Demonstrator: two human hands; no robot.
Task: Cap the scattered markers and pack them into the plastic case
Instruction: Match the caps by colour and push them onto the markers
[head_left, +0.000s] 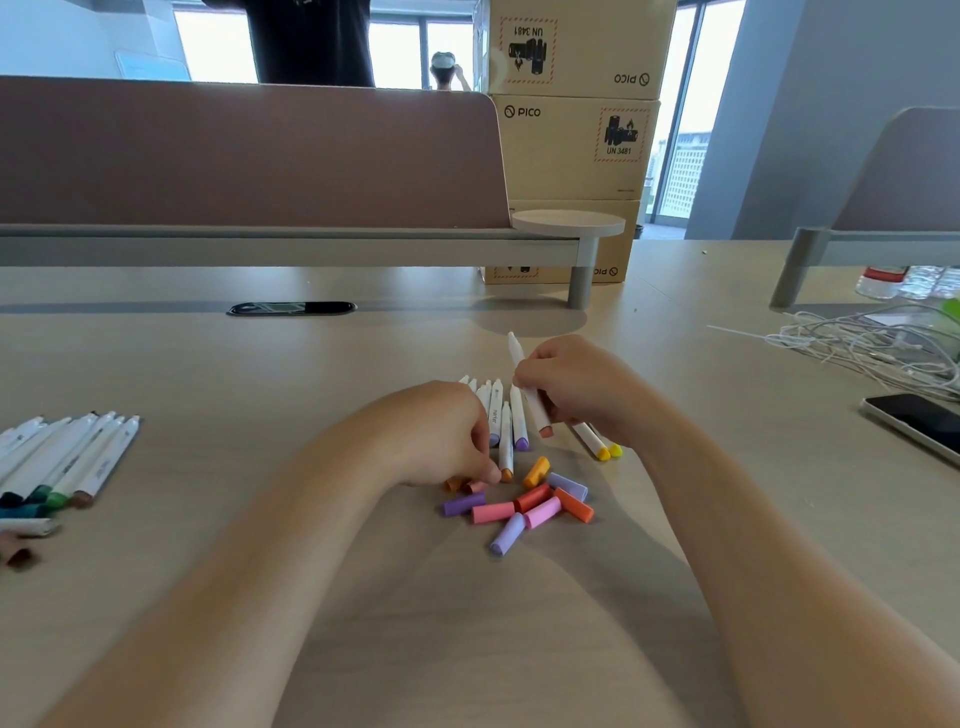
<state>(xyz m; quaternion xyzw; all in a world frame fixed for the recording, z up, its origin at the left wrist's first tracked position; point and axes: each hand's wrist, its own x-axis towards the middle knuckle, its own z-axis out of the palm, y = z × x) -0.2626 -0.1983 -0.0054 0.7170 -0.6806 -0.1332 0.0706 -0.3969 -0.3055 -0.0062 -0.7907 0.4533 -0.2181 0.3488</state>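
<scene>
Several uncapped white markers (506, 421) lie side by side at the table's middle, coloured tips toward me. My right hand (576, 389) grips one white marker (527, 387) with a salmon tip, lifted and tilted. My left hand (441, 434) reaches down over a salmon cap (475, 487), fingertips on it. Loose caps (524, 506) in purple, pink, red and orange lie scattered just in front of the markers. Two yellow-tipped markers (597, 444) lie partly under my right hand. Another group of white markers (67, 460) with green and brown ends lies at the far left. No plastic case is clearly in view.
A desk divider (249, 156) and shelf run across the back. Cardboard boxes (571, 130) are stacked behind it. White cables (872, 348), a phone (919, 423) and a water bottle (883, 280) sit at the right. A person stands in the background.
</scene>
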